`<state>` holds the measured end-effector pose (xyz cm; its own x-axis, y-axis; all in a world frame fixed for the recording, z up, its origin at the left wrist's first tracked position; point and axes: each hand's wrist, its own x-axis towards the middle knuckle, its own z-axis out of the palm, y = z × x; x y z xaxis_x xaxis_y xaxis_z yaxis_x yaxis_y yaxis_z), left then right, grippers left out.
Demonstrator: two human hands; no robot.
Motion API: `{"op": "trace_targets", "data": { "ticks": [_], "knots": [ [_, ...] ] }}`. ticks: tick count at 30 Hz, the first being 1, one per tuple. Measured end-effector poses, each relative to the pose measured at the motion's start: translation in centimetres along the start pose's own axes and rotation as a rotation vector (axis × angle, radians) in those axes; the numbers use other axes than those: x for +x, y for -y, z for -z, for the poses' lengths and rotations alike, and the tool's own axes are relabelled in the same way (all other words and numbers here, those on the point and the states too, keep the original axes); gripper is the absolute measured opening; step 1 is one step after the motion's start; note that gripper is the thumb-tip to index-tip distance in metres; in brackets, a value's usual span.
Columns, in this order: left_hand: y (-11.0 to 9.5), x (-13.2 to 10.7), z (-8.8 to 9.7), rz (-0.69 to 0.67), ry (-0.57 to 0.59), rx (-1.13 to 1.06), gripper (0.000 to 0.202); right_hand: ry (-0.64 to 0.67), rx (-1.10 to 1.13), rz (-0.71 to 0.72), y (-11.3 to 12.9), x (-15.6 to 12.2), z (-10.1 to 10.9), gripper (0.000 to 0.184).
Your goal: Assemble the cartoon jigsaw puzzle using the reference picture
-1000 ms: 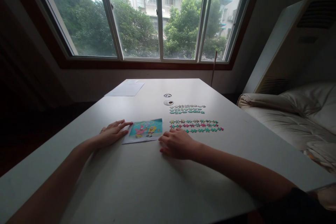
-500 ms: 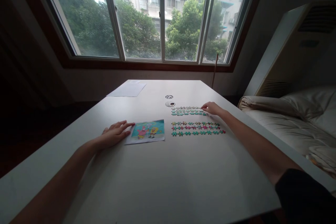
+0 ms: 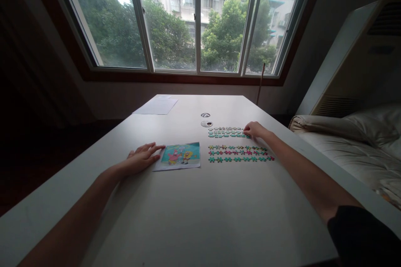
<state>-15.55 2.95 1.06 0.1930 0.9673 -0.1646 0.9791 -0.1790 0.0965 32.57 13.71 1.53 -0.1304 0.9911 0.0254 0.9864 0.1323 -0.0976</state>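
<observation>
My left hand [image 3: 142, 158] lies on the table with its fingers stretched out, the index fingertip at the left edge of a printed cartoon picture [image 3: 183, 154] on white paper. To the right of that sheet, small jigsaw puzzle pieces [image 3: 237, 153] lie in several rows, mostly green, some pink and yellow. My right hand [image 3: 255, 129] is at the right end of the upper rows, thumb and fingers pinched on a puzzle piece. Its fingers partly hide the pieces there.
Two round flat items [image 3: 206, 124] lie behind the upper rows. A white sheet of paper [image 3: 158, 106] rests at the table's far left. Right of the white table [image 3: 200, 208] stands a pale sofa [image 3: 338, 142]; beyond the far edge is a window.
The whole view has shifted slightly, so everything appears a little further right. My right fingers have moved slightly nearer at the upper rows' end. My left hand stays by the picture.
</observation>
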Motion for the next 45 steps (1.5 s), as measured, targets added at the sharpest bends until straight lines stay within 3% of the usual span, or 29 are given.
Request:
{"op": "trace_targets", "data": {
  "ticks": [7,13,17,19,21,25,32,38,45],
  "knots": [
    [-0.1,-0.1,0.1,0.001,0.008,0.004,0.055,-0.047,0.067,-0.024,0.4,-0.4,0.3,0.012],
    [-0.4,-0.1,0.3,0.011,0.023,0.005,0.055,-0.184,0.214,-0.025,1.7,-2.3,1.4,0.016],
    [-0.2,0.0,0.2,0.009,0.013,-0.002,0.056,-0.186,0.359,0.102,5.6,-6.3,1.3,0.027],
    [-0.2,0.0,0.2,0.01,0.009,-0.003,0.057,-0.099,0.543,0.268,8.0,-9.1,0.6,0.035],
    [-0.2,-0.1,0.1,0.009,0.014,-0.002,0.057,-0.001,0.71,0.414,10.3,-12.0,-0.2,0.028],
    [-0.5,-0.1,0.1,-0.005,0.004,0.008,0.057,0.045,0.742,0.458,12.9,-16.0,-1.5,0.018],
    [-0.9,-0.1,-0.2,0.0,0.012,0.021,0.056,-0.061,0.606,0.502,11.1,-16.3,-1.3,0.023],
    [-0.7,0.1,-0.3,-0.008,0.011,0.01,0.057,0.015,0.58,0.699,10.5,-16.2,-1.5,0.029],
    [-0.7,0.1,-0.3,0.002,0.025,0.011,0.057,-0.051,0.549,0.517,12.7,-17.1,-1.8,0.018]
  ]
}}
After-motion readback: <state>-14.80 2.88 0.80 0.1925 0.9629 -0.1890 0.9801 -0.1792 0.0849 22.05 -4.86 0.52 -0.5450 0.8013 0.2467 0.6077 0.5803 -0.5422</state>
